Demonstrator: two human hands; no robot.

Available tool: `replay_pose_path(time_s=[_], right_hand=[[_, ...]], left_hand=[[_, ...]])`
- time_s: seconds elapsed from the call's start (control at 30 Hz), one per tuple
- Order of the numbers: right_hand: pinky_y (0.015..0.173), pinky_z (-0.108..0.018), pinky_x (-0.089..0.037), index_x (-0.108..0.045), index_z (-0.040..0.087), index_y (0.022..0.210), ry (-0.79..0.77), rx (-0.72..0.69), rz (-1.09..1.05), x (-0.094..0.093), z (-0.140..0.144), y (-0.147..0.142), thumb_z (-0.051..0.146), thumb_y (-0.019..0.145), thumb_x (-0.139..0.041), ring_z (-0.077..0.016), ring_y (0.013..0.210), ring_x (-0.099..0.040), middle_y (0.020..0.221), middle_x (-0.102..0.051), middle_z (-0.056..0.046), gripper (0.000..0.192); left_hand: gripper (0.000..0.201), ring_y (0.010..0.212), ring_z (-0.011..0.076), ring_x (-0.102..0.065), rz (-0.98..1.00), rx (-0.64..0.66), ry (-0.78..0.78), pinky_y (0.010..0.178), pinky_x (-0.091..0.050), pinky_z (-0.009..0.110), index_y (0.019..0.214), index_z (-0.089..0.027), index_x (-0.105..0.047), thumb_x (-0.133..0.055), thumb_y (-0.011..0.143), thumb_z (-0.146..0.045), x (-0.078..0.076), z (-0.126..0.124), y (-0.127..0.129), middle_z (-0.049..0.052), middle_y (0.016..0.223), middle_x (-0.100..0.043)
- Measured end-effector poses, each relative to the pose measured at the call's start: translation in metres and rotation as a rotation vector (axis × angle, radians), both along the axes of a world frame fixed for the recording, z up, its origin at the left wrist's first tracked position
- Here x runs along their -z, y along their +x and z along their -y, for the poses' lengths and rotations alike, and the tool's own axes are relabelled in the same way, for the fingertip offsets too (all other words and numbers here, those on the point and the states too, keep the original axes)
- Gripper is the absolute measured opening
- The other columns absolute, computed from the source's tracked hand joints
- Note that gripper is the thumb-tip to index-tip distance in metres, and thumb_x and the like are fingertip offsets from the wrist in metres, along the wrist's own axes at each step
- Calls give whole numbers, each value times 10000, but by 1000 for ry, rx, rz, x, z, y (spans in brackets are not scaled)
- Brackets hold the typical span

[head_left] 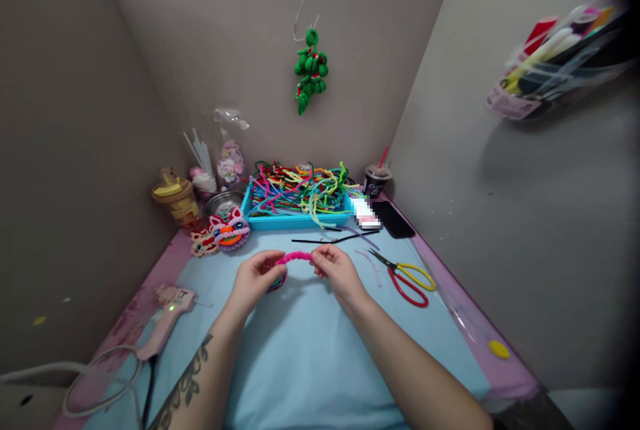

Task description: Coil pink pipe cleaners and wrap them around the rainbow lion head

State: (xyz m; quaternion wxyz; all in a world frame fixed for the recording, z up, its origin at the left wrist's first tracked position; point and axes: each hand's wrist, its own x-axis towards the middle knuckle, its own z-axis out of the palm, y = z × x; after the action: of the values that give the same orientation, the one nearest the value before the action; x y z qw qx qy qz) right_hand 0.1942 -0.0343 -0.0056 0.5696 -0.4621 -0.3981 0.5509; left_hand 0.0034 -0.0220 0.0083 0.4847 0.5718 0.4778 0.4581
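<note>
We are holding a pink pipe cleaner (pixel 295 257) arched between our two hands just above the bench (pixel 310 350). Our left hand (pixel 257 278) is pinching one end with its fingers closed on it and on a small coiled piece beneath it, while our right hand (pixel 336 269) is gripping the other end the same way. We are judging that bending too sharply could kink the wire or let an end slip free, and the scissors (pixel 407 278) are lying near our right wrist, blades open. The blue tray (pixel 295 220) at the back is holding a tangled heap of coloured pipe cleaners (pixel 300 190), some spilling over its front rim.
</note>
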Motion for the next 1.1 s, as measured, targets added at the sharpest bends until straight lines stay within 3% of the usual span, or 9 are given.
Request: replay_pose_path(time_s=[0.17, 0.33, 0.43, 0.53, 0.7, 0.77, 0.97, 1.1], right_hand=[[479, -205, -370, -571, 169, 752, 23, 3, -41, 3, 2, -6, 432, 674, -716, -92, 494, -516, 621, -650, -9, 311], [501, -206, -391, -505, 195, 707, 9, 94, -230, 9, 2, -15, 437, 604, -784, -100, 495, -544, 550, -613, 30, 384], [527, -211, -404, -487, 197, 693, -19, 56, -296, 10, 3, -20, 432, 574, -810, -108, 525, -568, 556, -609, 33, 417], [529, -214, -397, -487, 197, 693, -14, 2, -262, 9, 6, -22, 429, 580, -809, -110, 529, -563, 557, -603, 35, 413], [493, -211, -358, -493, 196, 689, 46, -14, -114, 6, 7, -21, 413, 622, -777, -92, 476, -491, 508, -546, 63, 363], [486, -210, -346, -496, 195, 689, 55, -9, -80, 6, 7, -20, 384, 633, -768, -85, 466, -471, 500, -525, 73, 337], [490, -211, -344, -484, 198, 701, 53, 49, -151, 12, 4, -18, 370, 666, -739, -88, 491, -484, 579, -609, 34, 310], [530, -229, -378, -485, 200, 686, 31, 12, -149, 14, 4, -18, 408, 658, -747, -106, 529, -514, 583, -603, 29, 336]], left_hand=[[320, 675, 178, -636, -123, 21, 46, 613, -499, 274, 892, -127, -701, -704, 680, -367, 1, 3, 6, 75, 771, -708], [243, 693, 165, -628, -133, 84, 65, 642, -490, 260, 828, -144, -651, -688, 684, -335, 3, 5, 13, 52, 766, -686], [233, 670, 156, -625, -88, 112, 55, 615, -480, 243, 832, -154, -590, -671, 705, -331, 5, 7, 17, 28, 724, -659], [243, 674, 159, -625, -163, 99, 100, 611, -476, 245, 902, -149, -600, -614, 770, -353, 7, 8, 17, 36, 748, -666], [307, 956, 228, -637, -408, 49, 311, 848, -481, 339, 1063, -187, -659, -591, 800, -331, 11, 8, 12, 91, 1043, -702], [276, 980, 234, -637, -440, 49, 358, 889, -469, 354, 1027, -197, -685, -598, 798, -325, 11, 8, 11, 86, 1027, -715], [283, 719, 188, -664, -336, -102, 260, 655, -518, 272, 943, -160, -717, -586, 802, -366, 3, 10, 12, 57, 777, -732], [296, 694, 183, -651, -317, -127, 226, 634, -513, 278, 965, -153, -719, -613, 778, -357, 4, 9, 12, 62, 801, -732]])
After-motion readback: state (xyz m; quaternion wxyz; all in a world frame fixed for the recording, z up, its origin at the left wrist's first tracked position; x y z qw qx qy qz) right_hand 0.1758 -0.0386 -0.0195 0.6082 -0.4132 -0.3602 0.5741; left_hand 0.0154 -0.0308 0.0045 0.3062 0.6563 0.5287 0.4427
